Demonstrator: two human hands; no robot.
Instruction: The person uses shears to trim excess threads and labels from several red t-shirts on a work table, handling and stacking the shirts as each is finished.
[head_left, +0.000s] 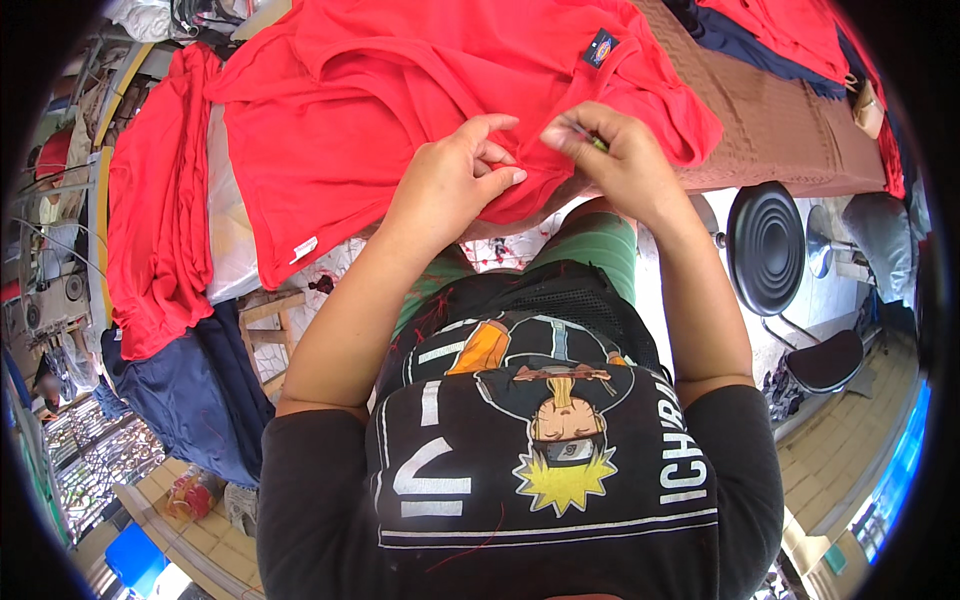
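A red garment lies spread over the table in front of me, with a dark label near its far right part and a small white tag at its near left corner. My left hand has its thumb and fingers closed on a fold of the garment at the near edge. Just right of it, my right hand is closed around a small tool. Only a dark and yellow-green bit of that tool shows between the fingers, so its kind is hidden. The fingertips of this hand are slightly blurred.
Brown cloth covers the table on the right, with more red and navy garments at its far end. Red fabric hangs at the left above navy cloth. A round black stool stands right, near a dark chair seat.
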